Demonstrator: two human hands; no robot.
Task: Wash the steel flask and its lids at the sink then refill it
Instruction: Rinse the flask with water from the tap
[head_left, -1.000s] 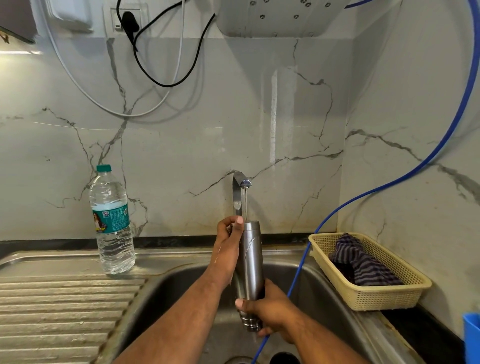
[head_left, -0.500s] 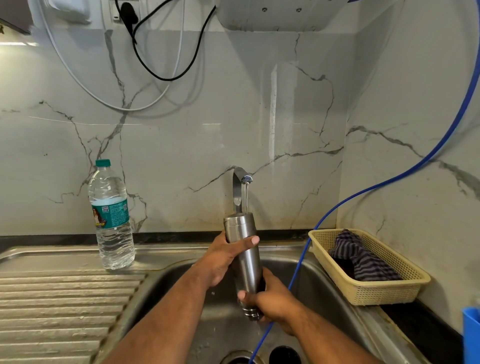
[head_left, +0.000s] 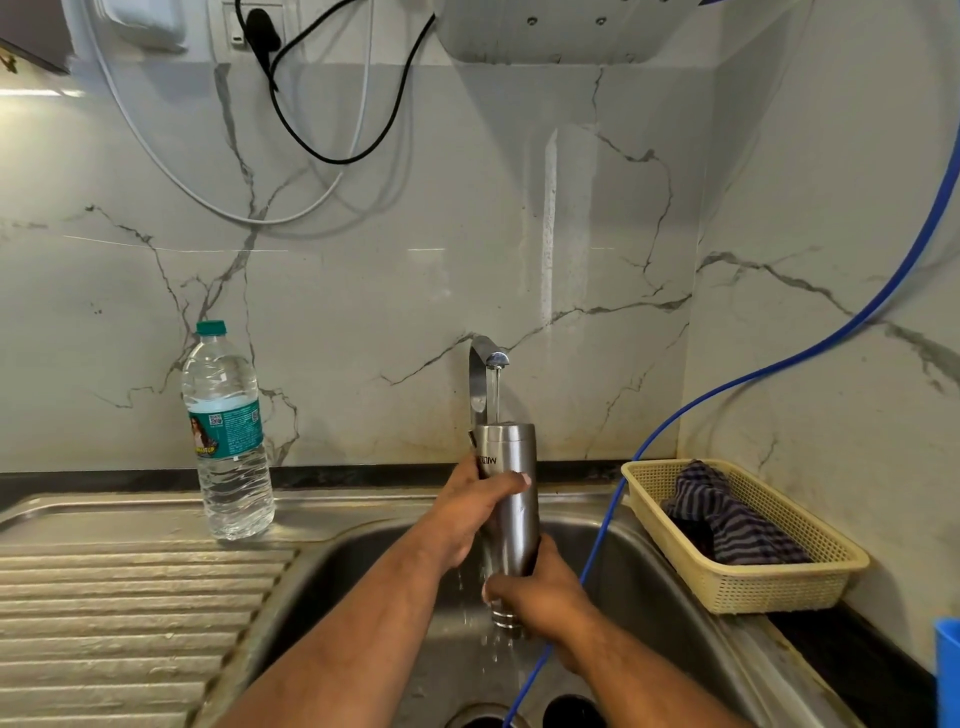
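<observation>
Flask (head_left: 511, 499) between both hands

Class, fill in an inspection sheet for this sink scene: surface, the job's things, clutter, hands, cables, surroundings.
Surface: steel sink with ribbed drainboard on its left.
Job's things: steel flask upright under the running tap, water spilling down; lids: nothing seen.
Clutter: capped water bottle standing on the drainboard; yellow basket holding a striped cloth.
Hands: left hand wraps the flask's upper body; right hand grips near its base.
Cables: black cable and white cable on the wall; blue hose running down into the sink.
Surroundings: marble wall.
</observation>
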